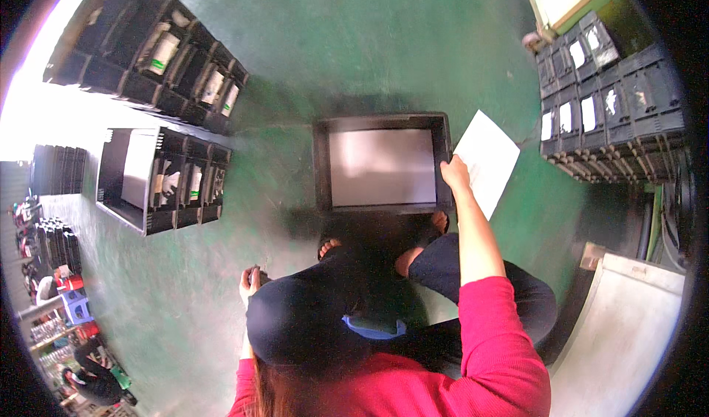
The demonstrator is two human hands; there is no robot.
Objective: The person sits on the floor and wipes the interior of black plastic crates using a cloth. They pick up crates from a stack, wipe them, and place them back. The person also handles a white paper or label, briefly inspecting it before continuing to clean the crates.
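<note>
Out to the right, my right hand [456, 173] is closed on the left edge of a white sheet [493, 151], which hangs tilted beside the crate. A black plastic crate [322, 167] lies on the floor in front of my feet. Inside it, a pale grey-white flat sheet [384, 170] covers most of the bottom. My left hand [247, 290] is low beside my left knee, its fingers closed around a small dark object [255, 272] whose kind I cannot make out. My knee hides part of that hand.
Stacked black crates with white labels stand at the far left [140, 55] and right [613, 103]. Nearer on the left is another crate stack [185, 181]. A pale board [624, 321] leans at the lower right. Another person [100, 376] is at the lower left edge.
</note>
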